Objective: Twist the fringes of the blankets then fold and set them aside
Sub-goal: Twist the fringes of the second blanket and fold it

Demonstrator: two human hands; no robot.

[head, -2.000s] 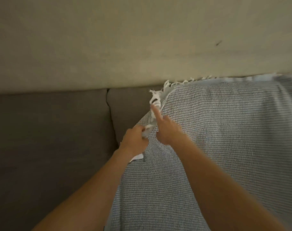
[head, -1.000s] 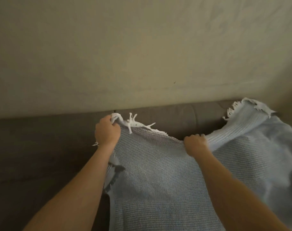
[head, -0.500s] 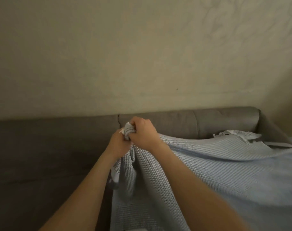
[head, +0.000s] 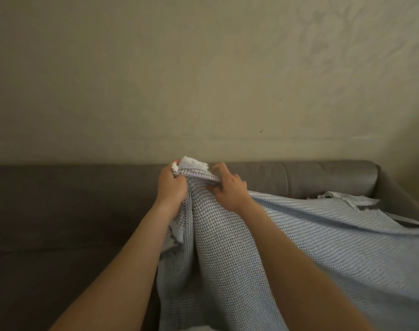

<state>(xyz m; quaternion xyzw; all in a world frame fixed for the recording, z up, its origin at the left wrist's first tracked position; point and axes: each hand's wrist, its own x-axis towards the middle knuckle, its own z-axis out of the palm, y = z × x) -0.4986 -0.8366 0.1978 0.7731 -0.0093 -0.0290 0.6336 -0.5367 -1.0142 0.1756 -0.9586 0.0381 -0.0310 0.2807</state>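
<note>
Now my left hand (head: 171, 187) grips a bunched corner of the blanket (head: 287, 247). My right hand (head: 230, 189) pinches its edge alongside.

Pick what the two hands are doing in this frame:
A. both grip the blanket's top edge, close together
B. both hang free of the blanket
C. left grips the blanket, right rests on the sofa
A: the left hand clutches the bunched edge of the blanket, white fringe poking out above it, and the right hand holds that edge right beside it.
</note>
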